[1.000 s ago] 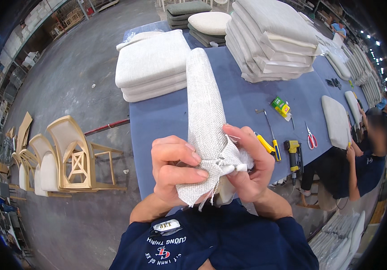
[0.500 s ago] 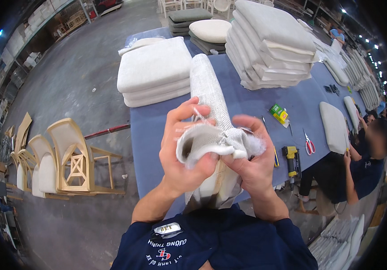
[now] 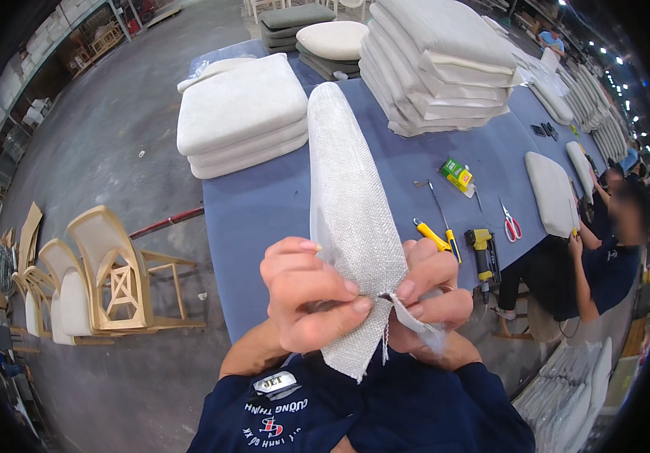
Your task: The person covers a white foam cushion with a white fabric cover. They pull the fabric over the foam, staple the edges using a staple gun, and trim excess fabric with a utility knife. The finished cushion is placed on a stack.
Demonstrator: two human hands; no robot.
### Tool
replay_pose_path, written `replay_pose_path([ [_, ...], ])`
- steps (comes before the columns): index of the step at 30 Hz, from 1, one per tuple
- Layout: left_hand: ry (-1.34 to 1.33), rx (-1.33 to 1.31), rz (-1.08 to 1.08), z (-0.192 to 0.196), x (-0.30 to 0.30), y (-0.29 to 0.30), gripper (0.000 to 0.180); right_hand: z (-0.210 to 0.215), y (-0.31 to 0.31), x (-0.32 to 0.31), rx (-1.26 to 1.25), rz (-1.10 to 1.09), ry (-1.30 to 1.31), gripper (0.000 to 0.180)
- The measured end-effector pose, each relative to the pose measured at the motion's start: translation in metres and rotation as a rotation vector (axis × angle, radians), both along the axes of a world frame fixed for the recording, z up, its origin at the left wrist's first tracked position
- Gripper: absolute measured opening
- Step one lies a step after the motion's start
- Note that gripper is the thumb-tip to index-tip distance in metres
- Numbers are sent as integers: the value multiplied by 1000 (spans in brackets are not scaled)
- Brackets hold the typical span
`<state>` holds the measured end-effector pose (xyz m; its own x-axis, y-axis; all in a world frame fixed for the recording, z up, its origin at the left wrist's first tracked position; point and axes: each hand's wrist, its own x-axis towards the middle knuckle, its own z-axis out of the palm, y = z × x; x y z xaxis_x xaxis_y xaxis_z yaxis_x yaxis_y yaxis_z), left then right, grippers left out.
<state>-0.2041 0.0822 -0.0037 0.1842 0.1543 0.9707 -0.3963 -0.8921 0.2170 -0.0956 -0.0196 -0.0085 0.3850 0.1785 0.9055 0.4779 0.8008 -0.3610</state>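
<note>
A long cushion [image 3: 351, 181] in light grey woven fabric stands on edge in front of me, its narrow side facing up. At its near end the fabric hangs loose in two frayed flaps. My left hand [image 3: 310, 294] pinches the left flap [image 3: 357, 351] between thumb and fingers. With thumb and fingertips closed, my right hand [image 3: 434, 291] grips the smaller right flap [image 3: 415, 321], which has wispy white fibres at its edge. Both hands meet at a small gap where the flaps part. The cushion's underside is hidden.
On the blue-covered table [image 3: 253, 219] are cushion stacks [image 3: 246, 113], a taller stack [image 3: 446, 75], a yellow cutter [image 3: 432, 235], a screwdriver [image 3: 443, 215], a green-yellow box [image 3: 457, 175], a staple gun [image 3: 483, 258] and red-handled scissors [image 3: 511, 224]. Wooden chairs [image 3: 117, 268] stand left; a co-worker [image 3: 604, 257] sits right.
The cushion's open end has been turned downward, so its woven outer side now faces up. Both hands have moved lower and now pinch the loose flaps. The yellow cutter has come into sight.
</note>
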Motion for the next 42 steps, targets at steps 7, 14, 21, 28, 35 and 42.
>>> replay_pose_path([
  [7, 55, -358, -262, 2, 26, 12, 70, 9, 2, 5, -57, 3, -2, 24],
  [14, 339, -145, -273, 22, 26, 43, 64, 23, 3, 8, -227, 36, 94, 22],
  [21, 203, -90, -269, 23, 43, 51, 59, 39, 3, 10, -290, 480, 531, 12],
  [28, 55, -113, -227, 12, 42, 48, 54, 33, 6, 15, -241, 595, 395, 9],
  [35, 16, -165, -246, 13, 41, 48, 57, 29, 21, 1, -135, 548, 369, 10],
  [42, 43, -195, -169, 21, 47, 48, 48, 21, 28, 11, -182, 346, 159, 9],
])
